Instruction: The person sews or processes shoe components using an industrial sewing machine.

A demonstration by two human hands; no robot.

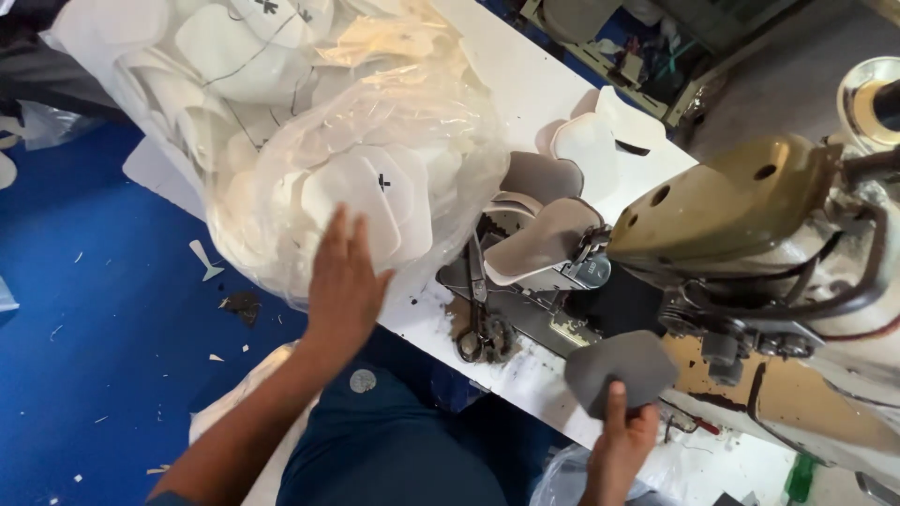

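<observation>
My left hand (345,281) presses flat, fingers spread, against a large clear plastic bag (309,141) stuffed with several white cut fabric pieces. My right hand (621,440) pinches a grey shaped fabric piece (621,370) by its lower edge, near the front of a sewing machine (750,215). More grey and white shaped pieces (544,234) lie stacked beside the machine's needle area. Scissors (476,309) rest on the white table (525,84) just right of the bag.
The blue floor (103,309) to the left carries small scraps. My dark blue trousers (394,440) fill the lower middle. A second clear bag (562,478) sits low by my right wrist. Cluttered shelving stands at the top right.
</observation>
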